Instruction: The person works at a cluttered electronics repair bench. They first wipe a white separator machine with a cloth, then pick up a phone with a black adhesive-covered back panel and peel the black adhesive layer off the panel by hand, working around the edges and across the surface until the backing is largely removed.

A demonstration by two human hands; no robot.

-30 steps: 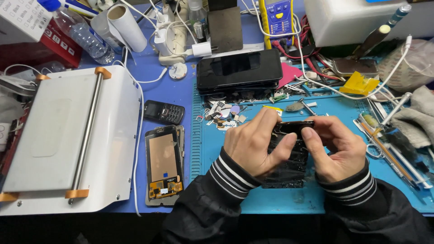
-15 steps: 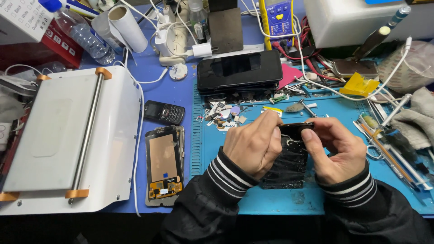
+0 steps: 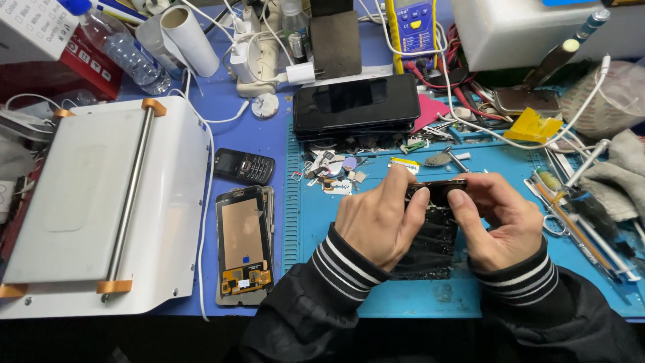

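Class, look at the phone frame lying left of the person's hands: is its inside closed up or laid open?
Laid open. The phone frame lies flat on the blue mat, with a copper-coloured inner sheet and orange flex parts exposed.

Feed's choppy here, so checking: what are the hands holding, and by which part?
Both hands, left hand and right hand, grip a dark cracked phone at its top end, fingers pinching the upper edge.

Black cracked phone panel (image 3: pixel 430 242), upper end tilted up, on blue mat.
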